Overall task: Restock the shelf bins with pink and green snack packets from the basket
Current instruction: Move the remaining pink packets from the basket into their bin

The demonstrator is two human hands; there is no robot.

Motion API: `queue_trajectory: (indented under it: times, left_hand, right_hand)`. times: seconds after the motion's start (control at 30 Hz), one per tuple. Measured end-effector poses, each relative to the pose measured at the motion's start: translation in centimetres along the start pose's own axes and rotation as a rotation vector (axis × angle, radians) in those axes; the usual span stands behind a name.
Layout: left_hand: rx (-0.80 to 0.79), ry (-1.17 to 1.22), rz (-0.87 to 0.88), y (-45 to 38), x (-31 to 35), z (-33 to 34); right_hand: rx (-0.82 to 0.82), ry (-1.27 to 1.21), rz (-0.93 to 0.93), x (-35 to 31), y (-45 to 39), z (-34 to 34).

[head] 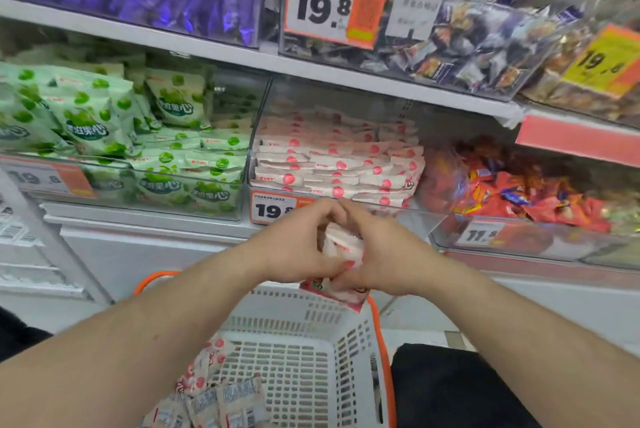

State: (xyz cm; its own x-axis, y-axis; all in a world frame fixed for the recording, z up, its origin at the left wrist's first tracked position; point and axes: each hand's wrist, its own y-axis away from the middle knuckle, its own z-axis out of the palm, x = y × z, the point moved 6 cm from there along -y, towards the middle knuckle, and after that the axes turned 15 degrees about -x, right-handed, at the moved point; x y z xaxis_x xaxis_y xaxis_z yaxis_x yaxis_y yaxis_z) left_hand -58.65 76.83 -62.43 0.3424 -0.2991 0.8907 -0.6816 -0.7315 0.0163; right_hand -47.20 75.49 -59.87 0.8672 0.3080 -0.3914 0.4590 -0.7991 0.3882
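Note:
My left hand (298,244) and my right hand (381,254) meet above the basket and together grip a bunch of pink snack packets (343,247), fingers curled round it from both sides. The bunch hangs just below the front of the clear pink-packet bin (415,216), which is stacked with flat pink packets (332,164). To its left, the green-packet bin (207,185) holds green packets (104,115). Below my arms sits the white basket (298,306) with orange handles; several pink packets (214,403) lie at its bottom left.
A bin of red-wrapped sweets (519,199) stands right of the pink bin. The shelf above carries purple and dark packets behind a 19.8 price tag (332,1). A dark block (450,389) sits at the basket's right side.

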Motion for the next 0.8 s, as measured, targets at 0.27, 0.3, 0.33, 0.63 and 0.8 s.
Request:
queue_trajectory:
  times: [0.27,0.3,0.33,0.63,0.8]
  left_hand:
    - [-0.093,-0.140,-0.013,-4.1,1.9,2.5]
    - [-0.099,-0.173,0.011,-4.9,2.5,2.8]
    - [-0.104,-0.215,0.019,-5.8,3.0,3.1]
    - [0.068,-1.023,-0.062,-14.4,5.5,1.0]
    - [-0.244,-1.057,-0.263,-17.1,2.3,2.2]
  right_hand:
    - [0.103,-0.231,0.139,5.1,3.5,-4.4]
    - [0.081,-0.190,0.183,5.6,3.7,-4.7]
    - [0.072,-0.147,0.215,6.0,4.0,-5.2]
    - [0.326,0.549,0.429,5.9,7.0,-13.4]
    - [0.256,0.858,0.407,4.9,4.2,-14.1]
